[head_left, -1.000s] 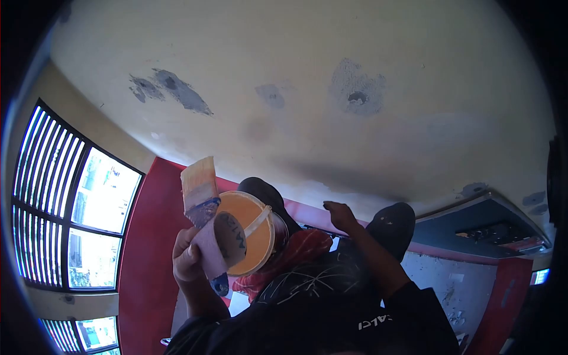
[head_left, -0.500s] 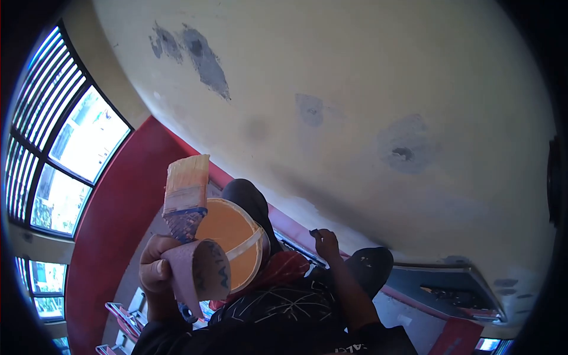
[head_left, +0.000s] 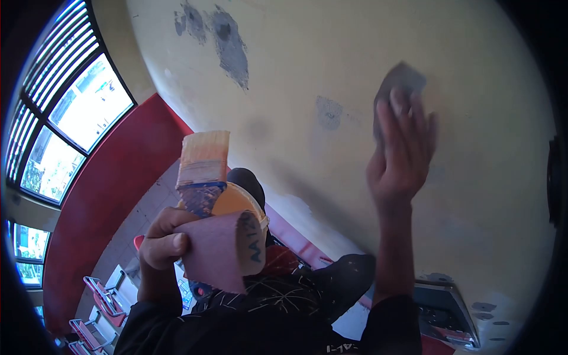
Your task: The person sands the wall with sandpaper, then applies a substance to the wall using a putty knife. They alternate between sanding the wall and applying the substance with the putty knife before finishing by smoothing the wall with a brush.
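Observation:
My left hand [head_left: 163, 239] is closed round a paintbrush [head_left: 204, 157], bristles up, and a curled pink sheet of sandpaper [head_left: 216, 251] with lettering on its paler inner face. Behind them is a bucket [head_left: 234, 198] with an orange inside, partly hidden by the brush and sheet. My right hand [head_left: 405, 145] is raised against the cream wall [head_left: 296, 53], fingers stretched and blurred by motion. Under its fingers lies a dark grey piece [head_left: 400, 77], apparently sandpaper, flat against the wall. The hand covers the area of the rightmost grey patch.
Grey patches [head_left: 234, 53] mark the wall at the upper left, with a smaller patch [head_left: 329, 112] nearer the middle. A red wall band [head_left: 112, 168] runs below the windows [head_left: 89, 112]. Chairs [head_left: 106, 299] stand at lower left. A dark framed panel [head_left: 441, 307] is at lower right.
My right hand has risen from near my knee to the wall, with the dark piece now beneath its fingers. My left hand has shifted slightly right with the brush and sandpaper.

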The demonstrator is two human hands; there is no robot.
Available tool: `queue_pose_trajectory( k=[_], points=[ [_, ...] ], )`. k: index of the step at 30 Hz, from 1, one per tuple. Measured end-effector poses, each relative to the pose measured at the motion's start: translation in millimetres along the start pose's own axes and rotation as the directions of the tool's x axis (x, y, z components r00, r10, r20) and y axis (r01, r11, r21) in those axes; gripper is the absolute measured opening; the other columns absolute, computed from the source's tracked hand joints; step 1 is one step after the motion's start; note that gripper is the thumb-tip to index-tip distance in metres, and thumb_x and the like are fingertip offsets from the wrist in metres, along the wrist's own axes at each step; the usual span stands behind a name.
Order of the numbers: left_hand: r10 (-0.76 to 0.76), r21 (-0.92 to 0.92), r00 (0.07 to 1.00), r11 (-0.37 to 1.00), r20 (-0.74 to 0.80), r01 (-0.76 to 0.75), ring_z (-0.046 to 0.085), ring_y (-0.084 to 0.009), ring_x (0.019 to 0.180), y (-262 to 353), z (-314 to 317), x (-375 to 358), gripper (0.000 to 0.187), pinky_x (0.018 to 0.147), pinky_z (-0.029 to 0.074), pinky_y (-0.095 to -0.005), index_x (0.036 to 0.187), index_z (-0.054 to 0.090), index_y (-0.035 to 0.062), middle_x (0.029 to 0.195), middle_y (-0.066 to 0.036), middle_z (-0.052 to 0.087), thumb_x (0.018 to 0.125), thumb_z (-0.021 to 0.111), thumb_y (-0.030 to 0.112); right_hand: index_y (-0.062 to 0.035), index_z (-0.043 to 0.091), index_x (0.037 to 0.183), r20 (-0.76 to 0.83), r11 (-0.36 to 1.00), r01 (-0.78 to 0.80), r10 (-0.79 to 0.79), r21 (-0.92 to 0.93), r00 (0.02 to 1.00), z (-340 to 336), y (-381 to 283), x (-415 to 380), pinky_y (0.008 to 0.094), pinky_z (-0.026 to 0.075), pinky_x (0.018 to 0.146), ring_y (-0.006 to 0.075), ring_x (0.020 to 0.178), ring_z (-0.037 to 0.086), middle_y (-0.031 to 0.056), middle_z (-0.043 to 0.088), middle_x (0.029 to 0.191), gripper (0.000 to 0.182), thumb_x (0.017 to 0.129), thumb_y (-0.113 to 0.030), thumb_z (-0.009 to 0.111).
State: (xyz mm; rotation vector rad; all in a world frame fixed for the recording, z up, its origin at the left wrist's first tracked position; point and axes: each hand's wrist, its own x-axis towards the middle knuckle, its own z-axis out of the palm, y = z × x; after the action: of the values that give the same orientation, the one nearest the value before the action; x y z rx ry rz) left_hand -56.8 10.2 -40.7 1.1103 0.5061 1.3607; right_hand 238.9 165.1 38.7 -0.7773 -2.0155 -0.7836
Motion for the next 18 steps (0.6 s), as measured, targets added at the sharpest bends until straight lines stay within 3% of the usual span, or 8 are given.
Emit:
queue_pose_trajectory(
  k=[2,4,6,8,11,13,16,18],
  points=[
    [-0.002,0.040,0.998,0.999,0.068,0.000,0.060,-0.0161,0.063,1.7,1.9,-1.2,0.045,0.057,0.046,-0.0283,0.093,0.060,-0.0109,0.075,-0.013,0.062,0.085,0.057,0.033,-0.0019,0.058,0.115,0.071,0.965,0.030,-0.012,-0.260,0.997,2.4,9.0,21.0,0.0535,0.023,0.107,0.0299,0.119,0.050,0.0154,0.059,0.117,0.033,0.084,-0.003,0.048],
    [-0.022,0.067,0.999,0.998,0.049,0.018,0.061,-0.0164,0.067,5.3,5.7,-3.4,0.046,0.061,0.047,-0.0279,0.096,0.060,-0.0120,0.079,-0.013,0.063,0.086,0.056,0.033,-0.0013,0.055,0.120,0.170,0.980,0.074,-0.043,-0.186,0.984,36.5,15.9,-2.5,0.0559,0.014,0.108,0.0289,0.120,0.049,0.0143,0.057,0.121,0.036,0.085,-0.006,0.049],
    [-0.045,0.082,0.998,0.996,0.033,0.042,0.062,-0.0169,0.072,8.5,9.3,-4.9,0.048,0.065,0.048,-0.0278,0.100,0.059,-0.0130,0.083,-0.014,0.063,0.086,0.056,0.033,0.0053,0.053,0.119,0.358,0.980,0.137,-0.076,-0.146,0.931,87.1,-3.0,-73.0,0.0527,0.036,0.099,0.0305,0.124,0.044,0.0206,0.047,0.132,0.039,0.083,-0.008,0.047],
    [-0.086,0.083,0.996,0.993,0.022,0.084,0.062,-0.0174,0.077,11.4,13.3,-8.4,0.050,0.069,0.048,-0.0279,0.104,0.057,-0.0140,0.089,-0.015,0.063,0.087,0.055,0.033,0.0033,0.067,0.096,0.752,0.956,0.245,-0.044,-0.159,0.658,104.1,-44.6,-163.9,0.0445,0.053,0.080,0.0390,0.117,0.047,0.0292,0.045,0.129,0.026,0.081,-0.008,0.049],
    [-0.088,0.112,0.993,0.990,0.072,0.080,0.061,-0.0174,0.082,14.1,17.7,-10.3,0.052,0.072,0.047,-0.0277,0.107,0.056,-0.0139,0.093,-0.015,0.063,0.087,0.056,0.034,-0.0037,0.070,0.074,0.965,0.957,-0.196,-0.179,0.216,0.191,85.9,-66.4,-233.8,0.0509,0.044,0.092,0.0336,0.087,0.063,0.0238,0.063,0.096,0.020,0.076,-0.008,0.051],
    [-0.104,0.137,0.994,0.986,0.042,0.098,0.061,-0.0176,0.083,13.6,20.8,-12.9,0.052,0.073,0.047,-0.0274,0.109,0.055,-0.0128,0.093,-0.014,0.063,0.086,0.056,0.034,-0.0018,0.068,0.083,0.934,0.876,-0.432,-0.057,0.216,0.352,67.5,-82.8,-266.0,0.0451,0.045,0.090,0.0318,0.083,0.063,0.0178,0.065,0.084,0.021,0.077,-0.008,0.048],
    [-0.140,0.183,0.990,0.974,0.023,0.133,0.061,-0.0172,0.084,20.7,28.9,-11.6,0.053,0.074,0.047,-0.0268,0.111,0.055,-0.0112,0.093,-0.013,0.063,0.086,0.056,0.035,-0.0003,0.066,0.092,0.826,0.486,-0.833,0.332,0.264,0.456,43.8,-111.3,-321.0,0.0389,0.047,0.085,0.0344,0.087,0.063,0.0171,0.066,0.091,0.025,0.082,-0.011,0.046],
    [-0.154,0.252,0.988,0.957,0.009,0.146,0.061,-0.0160,0.084,26.7,32.4,-4.4,0.052,0.073,0.046,-0.0262,0.112,0.055,-0.0100,0.093,-0.012,0.063,0.086,0.056,0.035,-0.0016,0.067,0.094,0.819,0.201,-0.967,0.521,0.156,0.241,32.3,-127.3,-378.2,0.0374,0.048,0.083,0.0316,0.089,0.064,0.0176,0.066,0.093,0.028,0.087,-0.015,0.044]
  ],
)
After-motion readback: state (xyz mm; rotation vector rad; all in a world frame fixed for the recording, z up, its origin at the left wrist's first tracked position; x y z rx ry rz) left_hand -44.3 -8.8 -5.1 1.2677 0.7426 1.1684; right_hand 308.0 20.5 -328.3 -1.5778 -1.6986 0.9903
